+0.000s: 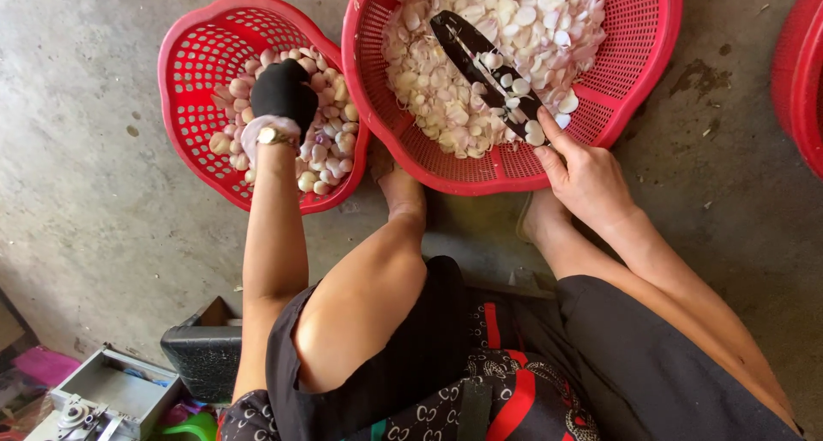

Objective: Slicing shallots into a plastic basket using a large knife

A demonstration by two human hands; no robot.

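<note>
My left hand [284, 94], in a black glove, reaches down into a small red basket [193, 55] of whole garlic cloves [330, 150]; its fingers are buried among them, so I cannot see whether it holds one. My right hand [583, 171] grips the handle of a large dark knife [484, 68]. The blade lies across a heap of garlic slices [514, 21] in a bigger red basket [639, 55], with slices stuck to it. A watch [276, 137] shows at my left wrist.
Both baskets stand on a grey concrete floor [86, 201] in front of my bare feet [401, 188]. Another red basket's rim [801, 72] shows at the right edge. A black box [206, 347] and a grey metal box [103, 390] sit lower left.
</note>
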